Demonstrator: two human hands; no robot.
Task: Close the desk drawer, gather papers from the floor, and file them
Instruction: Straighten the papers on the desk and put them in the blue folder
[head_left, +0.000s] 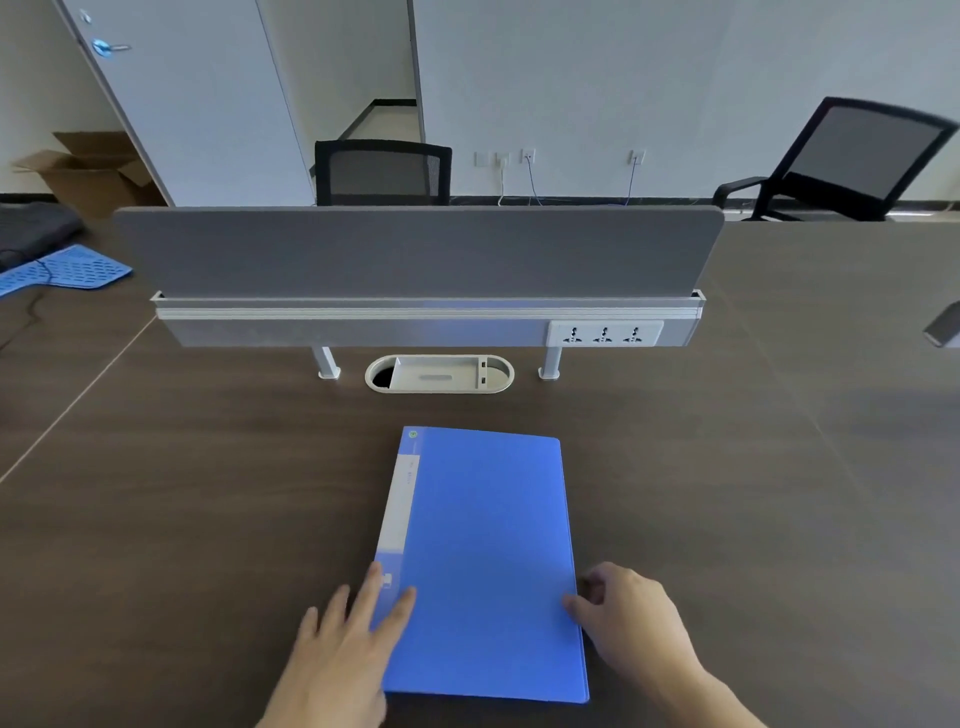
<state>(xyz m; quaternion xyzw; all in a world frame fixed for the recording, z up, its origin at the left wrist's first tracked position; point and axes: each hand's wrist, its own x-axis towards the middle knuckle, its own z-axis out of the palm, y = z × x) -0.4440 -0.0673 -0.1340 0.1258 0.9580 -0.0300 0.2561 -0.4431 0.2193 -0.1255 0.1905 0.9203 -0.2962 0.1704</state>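
Observation:
A closed blue folder (483, 551) with a white spine label lies flat on the dark brown desk (208, 493), right in front of me. My left hand (348, 639) rests flat with spread fingers on the folder's lower left corner, over the spine. My right hand (628, 618) curls at the folder's right edge, its fingertips touching the cover's edge. No loose papers and no drawer are in view.
A grey partition screen (415, 254) with a socket strip (605, 333) crosses the desk behind the folder. Below it sits an oval cable port (439, 374). Black mesh chairs (383, 171) stand beyond. A blue perforated object (67, 270) lies at the far left.

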